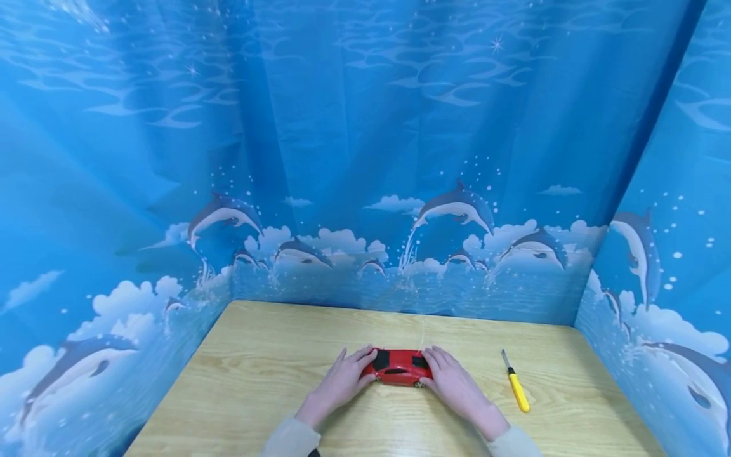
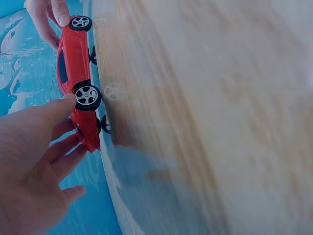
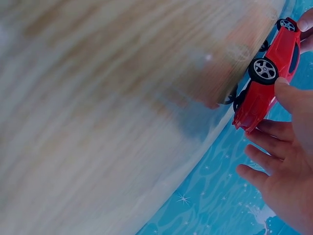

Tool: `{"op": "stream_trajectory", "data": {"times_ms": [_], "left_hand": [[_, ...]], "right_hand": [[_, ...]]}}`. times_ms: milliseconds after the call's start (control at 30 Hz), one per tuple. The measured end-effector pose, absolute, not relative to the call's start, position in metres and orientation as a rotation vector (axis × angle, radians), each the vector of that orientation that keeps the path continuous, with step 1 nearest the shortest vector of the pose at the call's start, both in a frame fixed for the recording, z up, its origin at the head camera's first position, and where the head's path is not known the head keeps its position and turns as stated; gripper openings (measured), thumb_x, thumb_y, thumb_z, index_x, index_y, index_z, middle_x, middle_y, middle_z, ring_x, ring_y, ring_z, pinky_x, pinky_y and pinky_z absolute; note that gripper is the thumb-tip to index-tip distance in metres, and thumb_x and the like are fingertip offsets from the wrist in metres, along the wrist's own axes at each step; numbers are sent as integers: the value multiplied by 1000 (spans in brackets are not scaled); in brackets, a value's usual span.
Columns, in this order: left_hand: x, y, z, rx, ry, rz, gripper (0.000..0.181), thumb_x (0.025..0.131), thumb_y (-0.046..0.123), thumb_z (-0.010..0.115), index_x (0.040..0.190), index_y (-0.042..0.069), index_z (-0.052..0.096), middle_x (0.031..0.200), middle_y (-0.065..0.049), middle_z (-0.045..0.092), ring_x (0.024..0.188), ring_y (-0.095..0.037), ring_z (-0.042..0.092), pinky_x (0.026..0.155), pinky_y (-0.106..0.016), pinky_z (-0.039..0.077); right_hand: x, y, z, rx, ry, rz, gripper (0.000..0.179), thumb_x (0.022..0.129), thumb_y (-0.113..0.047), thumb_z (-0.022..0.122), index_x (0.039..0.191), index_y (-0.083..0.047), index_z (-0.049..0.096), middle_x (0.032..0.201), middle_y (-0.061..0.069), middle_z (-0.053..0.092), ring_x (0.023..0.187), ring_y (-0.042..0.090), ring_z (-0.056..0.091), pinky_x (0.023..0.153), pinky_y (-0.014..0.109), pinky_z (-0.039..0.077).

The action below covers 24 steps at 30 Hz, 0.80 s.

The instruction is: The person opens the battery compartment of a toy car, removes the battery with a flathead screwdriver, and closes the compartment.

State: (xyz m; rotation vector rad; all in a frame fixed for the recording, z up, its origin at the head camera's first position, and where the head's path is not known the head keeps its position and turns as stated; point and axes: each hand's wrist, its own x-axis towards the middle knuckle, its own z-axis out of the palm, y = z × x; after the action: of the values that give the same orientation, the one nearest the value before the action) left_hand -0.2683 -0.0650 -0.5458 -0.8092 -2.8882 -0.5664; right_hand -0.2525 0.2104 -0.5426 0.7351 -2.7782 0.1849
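A red toy car (image 1: 398, 369) with black windows is held side-on between both hands, low over the wooden table. Its wheels are close to the tabletop; whether they touch it I cannot tell. My left hand (image 1: 344, 377) grips the car's left end, thumb by a wheel (image 2: 88, 97) and fingers round the far side. At the other end, my right hand (image 1: 453, 382) grips it likewise, its thumb on the near side, as the right wrist view shows. The fingertips behind the car are partly hidden.
A screwdriver (image 1: 516, 384) with a yellow handle lies on the table (image 1: 251, 362), to the right of my right hand. Blue curtains (image 1: 342, 158) printed with dolphins stand behind the table and along its left and right sides.
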Motion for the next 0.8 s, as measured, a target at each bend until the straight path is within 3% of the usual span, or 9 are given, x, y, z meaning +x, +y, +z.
{"op": "stream_trajectory", "data": {"times_ms": [800], "left_hand": [[-251,-70,-546,-822,-2879,-571,55,99,33,65,147,9,54,152,-11,51,136,-30,52,116,-63,31]], "right_hand": [[-237,211,-546,744,-2771,181,63,97,-39,66,140,5,54,142,26,54,133,41,52,111,53,44]]}}
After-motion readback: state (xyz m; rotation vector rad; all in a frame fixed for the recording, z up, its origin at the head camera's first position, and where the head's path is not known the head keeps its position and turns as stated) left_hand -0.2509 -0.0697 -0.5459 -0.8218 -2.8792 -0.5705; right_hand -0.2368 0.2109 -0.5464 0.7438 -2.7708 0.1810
